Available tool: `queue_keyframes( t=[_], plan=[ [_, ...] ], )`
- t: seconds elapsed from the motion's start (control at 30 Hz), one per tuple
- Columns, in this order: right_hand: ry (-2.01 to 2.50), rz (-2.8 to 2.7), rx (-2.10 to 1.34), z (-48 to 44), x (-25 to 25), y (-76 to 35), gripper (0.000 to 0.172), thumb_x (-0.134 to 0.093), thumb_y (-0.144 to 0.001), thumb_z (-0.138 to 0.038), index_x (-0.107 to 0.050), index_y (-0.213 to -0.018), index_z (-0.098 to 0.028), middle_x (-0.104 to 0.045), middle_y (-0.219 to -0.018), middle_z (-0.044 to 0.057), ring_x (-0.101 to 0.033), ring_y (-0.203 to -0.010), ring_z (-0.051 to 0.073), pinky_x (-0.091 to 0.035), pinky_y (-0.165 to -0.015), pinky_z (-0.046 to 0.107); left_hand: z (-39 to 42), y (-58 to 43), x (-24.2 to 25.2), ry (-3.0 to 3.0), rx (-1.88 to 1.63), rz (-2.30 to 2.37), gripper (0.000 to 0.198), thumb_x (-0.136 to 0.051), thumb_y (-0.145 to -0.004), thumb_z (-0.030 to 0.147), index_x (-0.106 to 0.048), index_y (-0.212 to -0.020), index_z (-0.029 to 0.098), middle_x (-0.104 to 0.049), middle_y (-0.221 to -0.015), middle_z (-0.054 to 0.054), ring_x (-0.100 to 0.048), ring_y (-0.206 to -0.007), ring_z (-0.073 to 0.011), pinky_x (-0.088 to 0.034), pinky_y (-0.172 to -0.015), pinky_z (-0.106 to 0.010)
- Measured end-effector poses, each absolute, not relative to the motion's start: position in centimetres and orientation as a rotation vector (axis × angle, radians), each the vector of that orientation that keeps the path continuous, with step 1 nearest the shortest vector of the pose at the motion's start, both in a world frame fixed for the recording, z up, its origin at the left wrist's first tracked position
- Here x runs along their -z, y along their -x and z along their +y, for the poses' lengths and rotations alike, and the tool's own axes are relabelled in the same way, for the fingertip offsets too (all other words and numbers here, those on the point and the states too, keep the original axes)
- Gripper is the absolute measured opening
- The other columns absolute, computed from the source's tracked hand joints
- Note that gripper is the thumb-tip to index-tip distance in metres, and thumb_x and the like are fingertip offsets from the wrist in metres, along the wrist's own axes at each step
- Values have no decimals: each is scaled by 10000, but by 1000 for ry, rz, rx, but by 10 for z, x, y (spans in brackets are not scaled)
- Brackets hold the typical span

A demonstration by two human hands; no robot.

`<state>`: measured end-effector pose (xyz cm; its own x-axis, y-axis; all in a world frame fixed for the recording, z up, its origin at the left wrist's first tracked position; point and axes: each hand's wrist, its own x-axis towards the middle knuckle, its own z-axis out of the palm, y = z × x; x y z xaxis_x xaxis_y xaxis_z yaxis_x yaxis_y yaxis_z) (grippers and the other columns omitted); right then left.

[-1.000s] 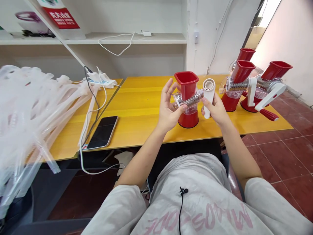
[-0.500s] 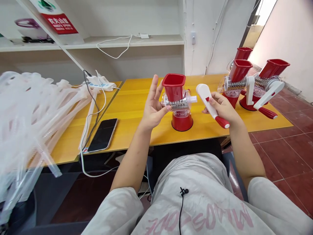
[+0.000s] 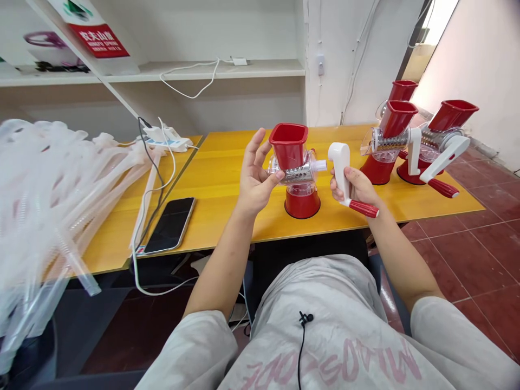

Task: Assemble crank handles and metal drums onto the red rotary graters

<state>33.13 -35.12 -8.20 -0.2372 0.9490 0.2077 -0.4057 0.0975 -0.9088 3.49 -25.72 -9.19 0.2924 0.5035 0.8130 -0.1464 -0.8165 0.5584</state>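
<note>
A red rotary grater (image 3: 299,203) with a clear housing and a metal drum (image 3: 296,174) stands upright in front of me. My left hand (image 3: 257,181) steadies the drum's left end, thumb in front and some fingers raised beside the red hopper (image 3: 288,143). To the right, my right hand (image 3: 357,187) is closed around a white crank handle (image 3: 340,162) with a red grip. The crank's upper end is just off the pale shaft (image 3: 320,166) that sticks out of the housing, with a small gap between them.
Several assembled graters (image 3: 390,141) stand at the table's right end. A phone (image 3: 170,225) lies left of me beside cables and a power strip (image 3: 168,142). Translucent plastic tubes (image 3: 52,216) are heaped on the left. White shelves (image 3: 227,69) rise behind the yellow table (image 3: 221,173).
My right hand has brought the crank a little left and turned it more upright, its upper end closer to the shaft. My left-hand fingers have curled slightly nearer the grater.
</note>
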Motion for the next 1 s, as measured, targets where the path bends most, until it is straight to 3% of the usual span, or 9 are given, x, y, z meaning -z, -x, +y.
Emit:
queue_keyframes(
  t=[0.2, 0.43, 0.67, 0.87, 1.0],
  plan=[
    [503, -1128, -1637, -353, 99, -324, 399, -769, -1049, -614, -656, -1122, -238, -661, -679, -36, -433, -490, 128, -387, -457, 240, -261, -37, 91, -2013, -1564, 346, 1029, -822, -1004, 812, -300, -1852, 552, -468, -1872, -102, -481, -1771, -508, -703, -1227, -664],
    [326, -1125, -1855, -350, 107, -328, 217, -635, -1103, -427, -652, -1133, -213, -632, -701, -33, -372, -488, 117, -396, -452, 206, -262, -38, 91, -2005, -1556, 335, 999, -806, -1010, 818, -324, -1836, 529, -498, -1837, -113, -489, -1763, -497, -706, -1224, -652],
    [214, -1165, -1900, -345, 103, -332, 211, -675, -1115, -382, -681, -1200, -189, -673, -763, -17, -437, -540, 118, -452, -502, 207, -256, -34, 92, -2025, -1494, 281, 952, -800, -1047, 763, -314, -1834, 540, -534, -1820, -104, -552, -1725, -460, -742, -1165, -604],
    [300, -1283, -2065, -329, 92, -344, 246, -740, -1102, -396, -672, -1186, -176, -697, -795, -1, -505, -578, 130, -502, -538, 239, -253, -41, 88, -2030, -1472, 196, 998, -786, -1036, 803, -258, -1855, 588, -494, -1863, -75, -521, -1750, -481, -680, -1239, -704],
    [375, -1306, -2101, -322, 90, -346, 214, -682, -1135, -400, -621, -1175, -199, -673, -792, -9, -536, -596, 138, -518, -561, 242, -249, -44, 88, -2038, -1502, 168, 1015, -795, -1026, 811, -258, -1857, 586, -463, -1886, -68, -494, -1766, -481, -680, -1240, -697]
  ],
)
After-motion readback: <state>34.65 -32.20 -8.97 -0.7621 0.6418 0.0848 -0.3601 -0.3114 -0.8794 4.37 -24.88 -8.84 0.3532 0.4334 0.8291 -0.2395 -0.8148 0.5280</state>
